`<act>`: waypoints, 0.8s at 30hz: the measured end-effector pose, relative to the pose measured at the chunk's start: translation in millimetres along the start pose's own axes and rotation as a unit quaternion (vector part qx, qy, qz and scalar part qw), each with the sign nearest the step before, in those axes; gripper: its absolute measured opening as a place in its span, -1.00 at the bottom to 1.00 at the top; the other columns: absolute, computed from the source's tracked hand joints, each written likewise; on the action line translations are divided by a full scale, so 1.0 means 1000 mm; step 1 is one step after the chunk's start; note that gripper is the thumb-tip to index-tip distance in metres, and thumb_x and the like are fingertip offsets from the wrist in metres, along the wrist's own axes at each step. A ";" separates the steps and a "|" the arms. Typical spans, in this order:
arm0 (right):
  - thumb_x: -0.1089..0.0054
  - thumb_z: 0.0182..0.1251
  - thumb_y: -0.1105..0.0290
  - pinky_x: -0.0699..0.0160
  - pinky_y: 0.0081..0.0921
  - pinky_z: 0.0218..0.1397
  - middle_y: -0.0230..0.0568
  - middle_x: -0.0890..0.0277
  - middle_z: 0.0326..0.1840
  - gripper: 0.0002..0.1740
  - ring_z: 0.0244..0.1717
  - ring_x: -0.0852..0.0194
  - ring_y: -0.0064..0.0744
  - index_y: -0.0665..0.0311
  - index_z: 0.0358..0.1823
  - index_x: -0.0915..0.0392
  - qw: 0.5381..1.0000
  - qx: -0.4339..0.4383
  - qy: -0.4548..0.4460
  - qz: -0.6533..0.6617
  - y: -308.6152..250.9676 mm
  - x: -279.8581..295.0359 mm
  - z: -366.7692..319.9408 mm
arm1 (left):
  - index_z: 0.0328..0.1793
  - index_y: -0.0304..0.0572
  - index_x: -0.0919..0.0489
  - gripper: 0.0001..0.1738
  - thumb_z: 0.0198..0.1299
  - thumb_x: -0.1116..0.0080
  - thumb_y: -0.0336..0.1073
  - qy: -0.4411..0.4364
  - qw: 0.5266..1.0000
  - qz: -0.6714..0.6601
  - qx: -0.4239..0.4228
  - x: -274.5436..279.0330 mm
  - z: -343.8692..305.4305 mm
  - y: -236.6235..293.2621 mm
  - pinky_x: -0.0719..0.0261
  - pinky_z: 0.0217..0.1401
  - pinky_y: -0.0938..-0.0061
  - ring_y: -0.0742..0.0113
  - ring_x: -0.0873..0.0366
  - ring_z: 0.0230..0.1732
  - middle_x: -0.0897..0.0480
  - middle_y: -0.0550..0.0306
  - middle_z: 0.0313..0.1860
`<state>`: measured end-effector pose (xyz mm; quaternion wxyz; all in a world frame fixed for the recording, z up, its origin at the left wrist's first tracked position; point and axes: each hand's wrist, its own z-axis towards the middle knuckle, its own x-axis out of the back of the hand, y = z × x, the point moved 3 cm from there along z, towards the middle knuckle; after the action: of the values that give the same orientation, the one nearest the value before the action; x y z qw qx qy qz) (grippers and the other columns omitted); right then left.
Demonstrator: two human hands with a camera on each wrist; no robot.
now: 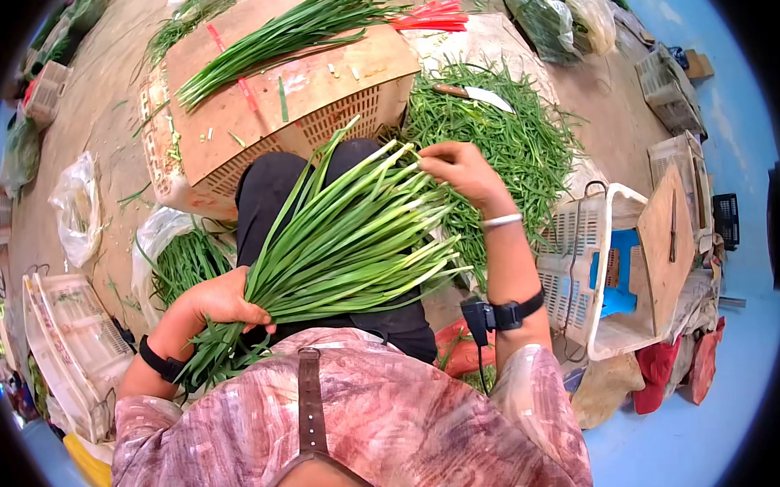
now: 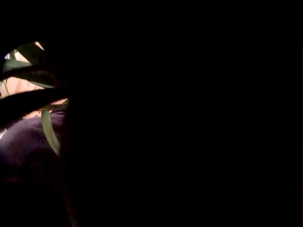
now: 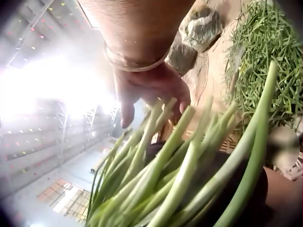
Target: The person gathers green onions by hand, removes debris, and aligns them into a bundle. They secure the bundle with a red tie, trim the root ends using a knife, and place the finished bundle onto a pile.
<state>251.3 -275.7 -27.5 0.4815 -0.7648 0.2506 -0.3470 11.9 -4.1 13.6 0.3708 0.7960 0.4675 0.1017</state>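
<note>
A thick bunch of garlic chives (image 1: 346,237) lies across the person's lap, pale stem ends to the right and leaf tips at the left. The left hand (image 1: 223,299) grips the bunch near its leafy end, thumb over the leaves. In the left wrist view nearly everything is dark, apart from a few leaves (image 2: 49,130). The right hand (image 1: 461,171) is at the uppermost stem ends. In the right wrist view its thumb (image 3: 126,111) stands apart from the bent fingers, and pale stem ends (image 3: 182,127) overlap the fingertips.
Ahead, a board (image 1: 296,82) on a crate carries more chives (image 1: 285,39) and red ties (image 1: 432,17). A knife (image 1: 479,96) lies on a heap of loose greens (image 1: 499,143) at the right. A white crate (image 1: 613,277) stands at right; a bag of greens (image 1: 191,265) sits at left.
</note>
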 end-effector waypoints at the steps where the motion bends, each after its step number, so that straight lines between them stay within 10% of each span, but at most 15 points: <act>1: -0.27 0.12 0.25 -0.40 -0.62 -0.39 -0.32 -0.56 -0.44 -0.71 -0.49 -0.41 -0.58 0.36 -0.30 -0.61 0.999 0.000 -0.040 0.004 0.004 -0.009 0.007 | -0.05 -0.38 -0.47 -0.66 -0.04 -0.10 -0.56 0.000 1.000 0.001 0.000 0.000 0.001 0.001 -0.43 -0.61 0.62 0.48 -0.45 -0.66 -0.65 0.00 -0.42; 11: -0.04 0.31 0.35 -0.51 -0.59 -0.56 -0.07 -0.57 -0.38 -0.78 -0.62 -0.47 -0.46 0.39 -0.38 -0.45 0.811 -0.034 0.147 0.565 0.028 0.013 0.001 | -0.02 -0.38 -0.47 -0.63 -0.05 -0.09 -0.57 0.008 1.000 -0.017 -0.002 0.002 0.002 -0.001 -0.43 -0.61 0.62 0.49 -0.44 -0.67 -0.65 -0.02 -0.44; 13: 0.06 0.38 0.28 -0.52 -0.52 -0.54 -0.02 -0.55 -0.33 -0.72 -0.56 -0.52 -0.43 0.35 -0.41 -0.40 0.767 0.088 0.080 0.631 0.046 0.043 -0.001 | -0.03 -0.39 -0.47 -0.63 -0.06 -0.09 -0.57 0.011 1.000 -0.023 -0.001 0.003 0.002 -0.003 -0.43 -0.61 0.62 0.49 -0.44 -0.67 -0.65 -0.03 -0.44; 15: -0.03 0.31 0.10 -0.56 -0.44 -0.30 0.01 -0.56 -0.26 -0.61 -0.28 -0.60 -0.27 0.36 -0.23 -0.51 0.958 -0.142 0.231 0.094 0.046 0.067 -0.002 | -0.04 -0.39 -0.48 -0.62 -0.08 -0.11 -0.57 0.004 1.000 -0.026 0.000 0.004 0.004 -0.008 -0.42 -0.62 0.62 0.48 -0.44 -0.68 -0.65 -0.03 -0.44; 17: -0.14 0.22 0.09 -0.54 -0.41 -0.14 0.08 -0.56 -0.17 -0.52 -0.16 -0.57 -0.20 0.41 -0.07 -0.51 0.890 0.036 0.238 -0.388 0.023 0.051 -0.017 | -0.04 -0.39 -0.48 -0.62 -0.09 -0.11 -0.57 0.012 0.999 -0.035 0.004 0.004 0.003 -0.004 -0.42 -0.62 0.62 0.48 -0.43 -0.68 -0.65 -0.03 -0.45; 19: -0.29 0.09 0.24 -0.52 -0.43 -0.12 0.08 -0.55 -0.14 -0.50 -0.18 -0.56 -0.28 0.44 0.00 -0.49 0.989 0.041 0.119 -0.081 0.010 0.021 -0.016 | -0.05 -0.39 -0.48 -0.62 -0.10 -0.12 -0.57 0.015 0.999 -0.049 0.012 0.001 0.005 -0.005 -0.41 -0.63 0.61 0.48 -0.43 -0.69 -0.65 -0.04 -0.45; 24: -0.27 0.07 0.41 -0.53 -0.58 -0.30 -0.16 -0.58 -0.38 -0.54 -0.34 -0.55 -0.49 0.48 -0.01 -0.41 0.998 -0.003 0.017 0.062 -0.013 -0.004 -0.033 | -0.07 -0.40 -0.48 -0.63 -0.11 -0.15 -0.55 0.090 0.995 -0.036 -0.009 -0.001 -0.004 0.015 -0.43 -0.62 0.60 0.45 -0.46 -0.66 -0.64 -0.02 -0.45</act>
<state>223.7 -286.1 -7.0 0.4951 -0.7432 0.3067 -0.3293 18.9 -7.2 26.8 0.3378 0.7633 0.5259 0.1635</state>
